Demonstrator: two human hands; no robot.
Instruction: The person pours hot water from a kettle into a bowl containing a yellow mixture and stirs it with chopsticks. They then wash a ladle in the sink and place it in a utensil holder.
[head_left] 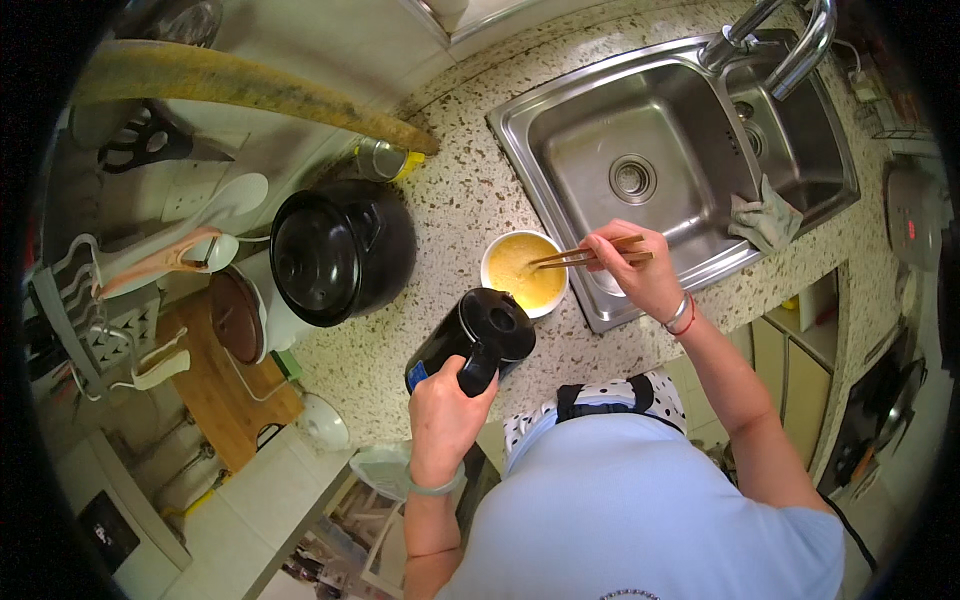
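I see the left hand [447, 410] gripping a black cylindrical kettle [455, 335], the right hand [635, 272] holding brown wooden chopsticks [567, 261] in a round white bowl [485, 264] of yellow liquid [512, 260].

Open room: we record a strip of counter [450, 190] running from the far side toward us between black pot [340, 255] and white bowl [484, 268]; also the sink [590, 140] at right, open from above over its larger basin.

Obstacles: we list the black kettle [450, 335] in the left hand [450, 410], blocking the bowl's near left; right hand [632, 262] with chopsticks [590, 258], across its right; faucet [812, 55], far right; crumpled cloth [765, 218], sink's near side.
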